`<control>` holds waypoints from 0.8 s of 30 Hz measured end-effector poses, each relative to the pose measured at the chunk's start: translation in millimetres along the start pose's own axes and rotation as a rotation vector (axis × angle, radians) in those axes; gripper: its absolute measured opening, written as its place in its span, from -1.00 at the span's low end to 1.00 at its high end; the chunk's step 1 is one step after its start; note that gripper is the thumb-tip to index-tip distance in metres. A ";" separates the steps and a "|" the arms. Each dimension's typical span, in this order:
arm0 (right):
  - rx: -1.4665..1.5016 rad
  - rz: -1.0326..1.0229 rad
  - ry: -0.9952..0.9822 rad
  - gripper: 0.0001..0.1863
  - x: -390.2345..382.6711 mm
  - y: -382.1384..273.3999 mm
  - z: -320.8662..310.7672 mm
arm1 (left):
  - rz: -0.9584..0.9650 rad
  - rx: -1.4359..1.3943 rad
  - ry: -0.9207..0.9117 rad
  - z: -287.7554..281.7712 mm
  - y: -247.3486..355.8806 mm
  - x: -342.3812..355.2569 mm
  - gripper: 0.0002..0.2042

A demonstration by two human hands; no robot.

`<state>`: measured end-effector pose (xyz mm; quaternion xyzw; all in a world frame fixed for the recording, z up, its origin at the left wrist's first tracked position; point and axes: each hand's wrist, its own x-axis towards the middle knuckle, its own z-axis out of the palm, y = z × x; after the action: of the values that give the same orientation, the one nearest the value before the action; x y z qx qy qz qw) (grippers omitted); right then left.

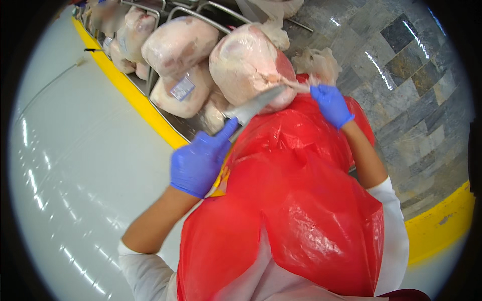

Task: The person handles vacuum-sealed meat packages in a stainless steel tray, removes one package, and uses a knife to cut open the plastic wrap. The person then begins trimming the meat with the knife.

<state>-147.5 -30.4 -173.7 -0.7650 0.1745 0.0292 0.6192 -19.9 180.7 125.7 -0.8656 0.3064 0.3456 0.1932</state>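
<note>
My left hand (198, 161), in a blue glove, is closed round a knife (257, 104), its index finger stretched along the back of the broad metal blade. The blade points up and to the right, its tip end against a large pale, skin-covered piece of meat (238, 67) with a red cut side. In its blue glove, my right hand (331, 105) pinches the end of a pale twisted strip (295, 86) drawn out from that meat. I cannot tell whether the strip is plastic wrap or skin. The knife handle is mostly hidden by my left hand.
Plastic-wrapped pieces of meat (178, 45) lie in a metal-framed rack or cart (208, 12) at the upper left, one with a label (182, 89). Crumpled clear plastic (319, 64) sits beyond my right hand. A yellow edge (135, 95) borders the pale floor; grey tiles lie right.
</note>
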 end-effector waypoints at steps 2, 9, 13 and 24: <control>-0.001 0.007 0.023 -0.68 14.3 11.2 -6.5 | -0.014 -0.012 0.064 -13.6 -7.5 -10.1 -0.56; 0.579 0.570 0.018 -0.67 73.8 -7.2 4.1 | 0.031 -0.030 0.089 -46.5 -30.8 -3.3 -0.63; 0.564 0.592 0.018 -0.75 77.8 10.5 4.3 | 0.120 0.097 0.079 -47.1 -22.9 11.0 -0.65; -0.046 -0.160 0.263 -0.58 18.1 16.3 25.5 | 0.398 0.254 -0.125 -48.4 6.8 97.3 -0.65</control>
<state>-131.1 -13.0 -199.6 -0.7879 0.1917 -0.1167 0.5735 54.6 110.7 88.3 -0.7340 0.4993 0.3885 0.2470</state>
